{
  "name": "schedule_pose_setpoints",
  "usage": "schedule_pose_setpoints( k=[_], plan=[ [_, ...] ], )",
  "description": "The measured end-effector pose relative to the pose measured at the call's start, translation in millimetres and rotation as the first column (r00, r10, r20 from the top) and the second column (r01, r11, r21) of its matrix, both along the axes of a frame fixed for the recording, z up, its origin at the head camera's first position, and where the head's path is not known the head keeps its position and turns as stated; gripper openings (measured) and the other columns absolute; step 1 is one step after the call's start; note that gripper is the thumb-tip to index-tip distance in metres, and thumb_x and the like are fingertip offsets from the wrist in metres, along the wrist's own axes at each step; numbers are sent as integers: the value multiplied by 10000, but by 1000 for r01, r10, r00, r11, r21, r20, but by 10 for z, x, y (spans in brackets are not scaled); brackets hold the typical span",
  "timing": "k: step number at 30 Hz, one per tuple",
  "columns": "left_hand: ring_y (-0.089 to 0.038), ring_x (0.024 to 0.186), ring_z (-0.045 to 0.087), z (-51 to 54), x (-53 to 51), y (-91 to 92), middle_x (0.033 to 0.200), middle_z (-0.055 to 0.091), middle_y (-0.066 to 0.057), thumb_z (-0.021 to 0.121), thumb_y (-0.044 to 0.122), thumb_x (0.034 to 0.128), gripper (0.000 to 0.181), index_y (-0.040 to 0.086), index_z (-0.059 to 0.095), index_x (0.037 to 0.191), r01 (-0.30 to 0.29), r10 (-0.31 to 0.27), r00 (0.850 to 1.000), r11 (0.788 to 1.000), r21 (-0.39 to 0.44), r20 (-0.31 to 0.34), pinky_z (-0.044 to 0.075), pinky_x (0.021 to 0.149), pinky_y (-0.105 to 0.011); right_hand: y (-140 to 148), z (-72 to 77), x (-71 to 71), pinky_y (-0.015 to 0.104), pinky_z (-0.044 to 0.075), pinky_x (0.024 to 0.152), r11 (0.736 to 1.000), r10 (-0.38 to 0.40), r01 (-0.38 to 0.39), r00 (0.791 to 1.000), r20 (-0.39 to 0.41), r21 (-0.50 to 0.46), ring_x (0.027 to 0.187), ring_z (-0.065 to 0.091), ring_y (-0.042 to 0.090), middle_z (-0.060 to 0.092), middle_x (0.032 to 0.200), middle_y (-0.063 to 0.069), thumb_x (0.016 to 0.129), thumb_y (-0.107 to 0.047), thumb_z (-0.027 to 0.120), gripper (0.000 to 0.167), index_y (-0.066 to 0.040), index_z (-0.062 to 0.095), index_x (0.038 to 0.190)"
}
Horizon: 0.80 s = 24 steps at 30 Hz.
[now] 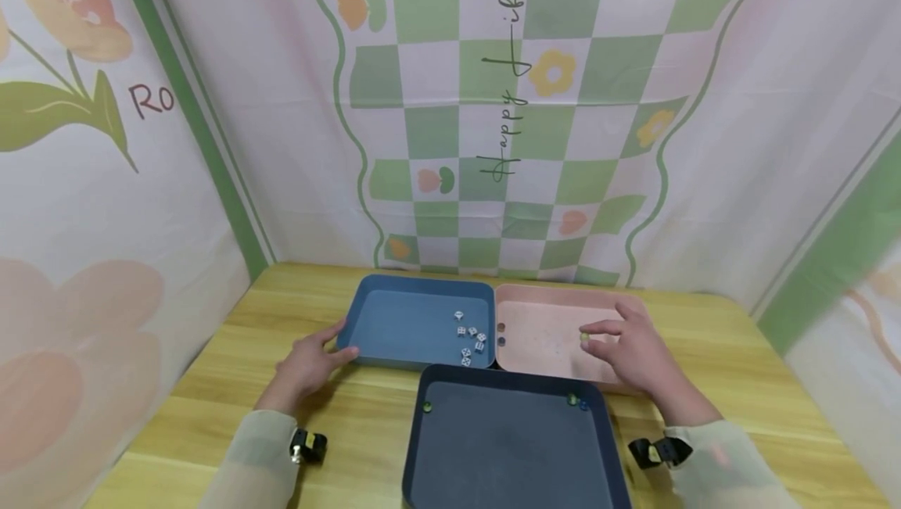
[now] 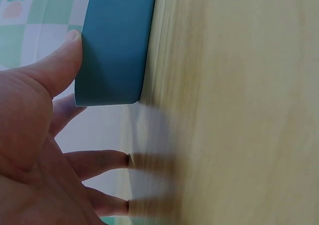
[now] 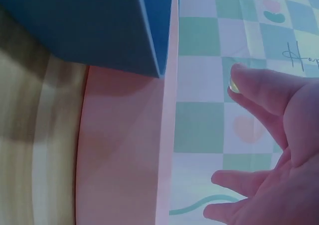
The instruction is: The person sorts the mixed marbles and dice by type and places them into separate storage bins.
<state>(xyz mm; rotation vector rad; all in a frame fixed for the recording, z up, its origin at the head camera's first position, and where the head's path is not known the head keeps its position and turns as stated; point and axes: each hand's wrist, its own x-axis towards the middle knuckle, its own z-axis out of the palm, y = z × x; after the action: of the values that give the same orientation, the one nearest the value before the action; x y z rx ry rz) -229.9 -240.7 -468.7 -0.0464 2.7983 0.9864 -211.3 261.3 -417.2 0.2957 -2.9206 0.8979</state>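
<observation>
In the head view, my right hand [image 1: 629,346] is above the pink tray [image 1: 542,298], pinching a small yellow-green marble [image 1: 585,336] between thumb and forefinger. The right wrist view shows that marble [image 3: 234,85] at the fingertips, with the other fingers spread apart. My left hand [image 1: 310,364] rests at the near left corner of the blue tray [image 1: 394,337], its thumb and forefinger against the walls and the other fingers extended. Several white dice [image 1: 472,331] lie in the blue tray's right part. Two small dark round pieces [image 1: 501,327] sit by the pink tray's left wall.
A dark grey tray [image 1: 514,446] stands nearest me, against the other two. It holds a green marble [image 1: 427,407] at its left, and a green one [image 1: 572,399] beside a blue one [image 1: 583,406] at its far right corner. A patterned curtain hangs behind the wooden table [image 1: 352,446].
</observation>
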Motion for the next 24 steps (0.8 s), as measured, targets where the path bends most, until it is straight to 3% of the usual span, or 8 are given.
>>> schedule_pose_setpoints(
  k=[7,13,20,24],
  plan=[
    [-562,1400,168,3,0,4,1531,374,-214,594,524,969,713,280,309,1576,-4,4,1000,1000,1,-2,-29,941,-850,48,-32,-124,700,255,1048,1000,-20,20,999,38,14,1392,163,573,245,1482,438,936,-238,703,273,-36,764,1110],
    [-527,1401,226,-4,-1,-1,1531,376,-211,592,533,967,718,287,305,1577,-3,3,1000,1000,7,-2,-31,944,-848,75,-33,-183,730,277,1003,998,-47,44,997,55,55,1388,181,563,241,1493,425,929,-261,709,272,-64,771,1107],
    [-524,1398,238,-10,1,-5,1528,381,-209,585,547,965,722,292,301,1578,-2,2,1000,1000,0,-1,-31,938,-851,86,-1,-237,883,129,875,991,-110,100,987,113,87,1369,174,598,226,1518,392,921,-331,713,305,-107,774,1119],
    [-527,1398,233,-9,5,1,1529,376,-214,584,553,963,725,293,300,1577,-6,6,1000,1000,2,3,-32,940,-848,81,16,-262,820,142,972,993,-107,100,987,121,59,1379,166,587,216,1528,386,937,-301,697,323,-84,751,1170]
  ],
)
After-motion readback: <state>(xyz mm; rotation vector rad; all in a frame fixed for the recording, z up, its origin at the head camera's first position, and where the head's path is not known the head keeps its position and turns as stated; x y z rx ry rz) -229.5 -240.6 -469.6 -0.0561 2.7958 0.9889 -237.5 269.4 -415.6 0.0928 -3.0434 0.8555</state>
